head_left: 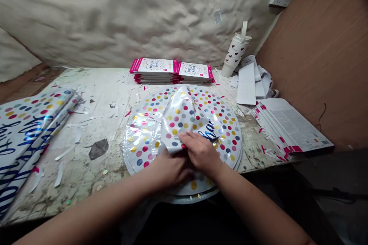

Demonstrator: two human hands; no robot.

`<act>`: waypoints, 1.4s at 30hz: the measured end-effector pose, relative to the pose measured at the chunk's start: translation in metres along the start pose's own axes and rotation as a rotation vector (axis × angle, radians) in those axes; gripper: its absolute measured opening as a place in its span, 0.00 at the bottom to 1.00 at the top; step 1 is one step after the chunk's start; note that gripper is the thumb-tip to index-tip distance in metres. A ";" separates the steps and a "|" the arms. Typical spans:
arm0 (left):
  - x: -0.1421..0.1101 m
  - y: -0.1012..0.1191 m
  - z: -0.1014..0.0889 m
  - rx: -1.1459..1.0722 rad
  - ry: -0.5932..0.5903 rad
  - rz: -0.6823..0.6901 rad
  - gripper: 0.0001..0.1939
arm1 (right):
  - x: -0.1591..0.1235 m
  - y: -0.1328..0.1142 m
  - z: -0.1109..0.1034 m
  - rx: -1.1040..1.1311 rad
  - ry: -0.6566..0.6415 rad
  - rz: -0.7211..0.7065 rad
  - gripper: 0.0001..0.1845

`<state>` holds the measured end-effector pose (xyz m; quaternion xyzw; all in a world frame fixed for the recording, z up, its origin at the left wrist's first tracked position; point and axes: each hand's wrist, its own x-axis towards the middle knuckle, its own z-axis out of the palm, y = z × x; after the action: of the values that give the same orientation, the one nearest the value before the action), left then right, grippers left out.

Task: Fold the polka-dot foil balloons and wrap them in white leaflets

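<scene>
My right hand (202,150) grips the white, dotted plastic sheet (184,116); my left hand (171,168) I can't read. Likely light, slippery: best held at folds.

From here I can pick out "ha" in dark blue script on the dotted sheet (185,116). The lettering on the sheets at left (27,141) and the pink-edged packs (157,65) isn't clear enough to read surely, nor is the small print on the right-hand stack (299,122).
</scene>
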<state>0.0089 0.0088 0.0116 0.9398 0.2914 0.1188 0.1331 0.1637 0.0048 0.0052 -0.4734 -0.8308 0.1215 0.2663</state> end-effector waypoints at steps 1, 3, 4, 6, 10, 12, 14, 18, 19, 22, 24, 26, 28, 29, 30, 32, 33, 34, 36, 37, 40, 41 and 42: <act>-0.020 -0.001 -0.005 0.029 0.000 0.008 0.17 | -0.002 0.002 0.005 0.007 -0.032 0.009 0.25; -0.057 -0.003 -0.009 0.117 0.016 0.026 0.20 | -0.007 0.007 0.011 0.023 -0.098 0.003 0.25; -0.071 -0.003 -0.009 0.160 0.034 0.033 0.21 | -0.008 0.008 0.012 0.029 -0.121 -0.009 0.24; -0.091 -0.003 -0.005 0.206 0.060 0.035 0.23 | -0.011 0.007 0.014 0.048 -0.135 -0.037 0.20; -0.099 0.000 0.005 0.210 0.072 -0.003 0.24 | -0.012 0.001 0.016 0.089 -0.147 -0.073 0.19; -0.098 0.002 0.005 0.208 0.056 -0.017 0.24 | -0.012 -0.002 0.016 0.060 -0.197 -0.058 0.20; -0.097 0.003 0.004 0.202 0.034 -0.022 0.25 | -0.011 -0.006 0.017 0.030 -0.252 -0.034 0.21; -0.098 0.003 0.000 0.180 0.043 -0.029 0.23 | -0.011 -0.014 0.020 0.014 -0.307 -0.032 0.20; -0.099 0.003 -0.001 0.176 0.076 -0.023 0.22 | -0.012 -0.016 0.020 0.004 -0.317 -0.033 0.21; -0.102 0.001 -0.005 0.187 0.302 -0.029 0.12 | -0.014 -0.019 0.021 -0.027 -0.355 -0.036 0.24; -0.100 -0.001 -0.008 0.227 0.420 -0.053 0.09 | -0.016 -0.018 0.020 -0.032 -0.391 -0.049 0.27; -0.093 -0.003 -0.010 0.287 0.404 -0.040 0.11 | -0.015 -0.015 0.018 -0.027 -0.424 -0.056 0.32; -0.083 -0.006 -0.011 0.339 0.312 -0.015 0.12 | -0.013 -0.012 0.016 -0.017 -0.446 -0.045 0.37; -0.077 -0.008 -0.012 0.364 0.257 -0.015 0.11 | -0.012 -0.011 0.015 -0.010 -0.449 -0.038 0.39; -0.073 -0.009 -0.013 0.386 0.202 -0.025 0.09 | -0.011 -0.009 0.014 -0.002 -0.443 -0.037 0.40; -0.065 -0.008 -0.017 0.389 0.127 -0.063 0.09 | -0.010 -0.005 0.014 0.018 -0.382 -0.049 0.39; -0.063 -0.007 -0.021 0.352 0.125 -0.096 0.10 | -0.011 -0.002 0.014 0.022 -0.318 -0.069 0.37; -0.060 -0.005 -0.027 0.284 0.139 -0.135 0.10 | -0.013 0.000 0.015 0.013 -0.237 -0.096 0.34; -0.054 -0.002 -0.041 0.060 0.131 -0.202 0.09 | -0.018 0.007 0.018 -0.055 -0.062 -0.156 0.24; -0.050 -0.003 -0.048 -0.073 0.093 -0.231 0.09 | -0.021 0.010 0.019 -0.105 0.004 -0.184 0.20; -0.030 -0.029 -0.066 -0.361 0.104 -0.401 0.10 | -0.030 0.020 0.019 -0.234 0.062 -0.263 0.18; -0.020 -0.046 -0.070 -0.417 0.216 -0.520 0.12 | -0.033 0.022 0.018 -0.252 0.059 -0.288 0.18; -0.009 -0.065 -0.074 -0.433 0.386 -0.670 0.14 | -0.034 0.024 0.017 -0.261 0.055 -0.312 0.18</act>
<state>-0.0540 0.0685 0.0585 0.7046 0.5677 0.3008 0.3013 0.1858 -0.0105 -0.0307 -0.3727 -0.8951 -0.0430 0.2410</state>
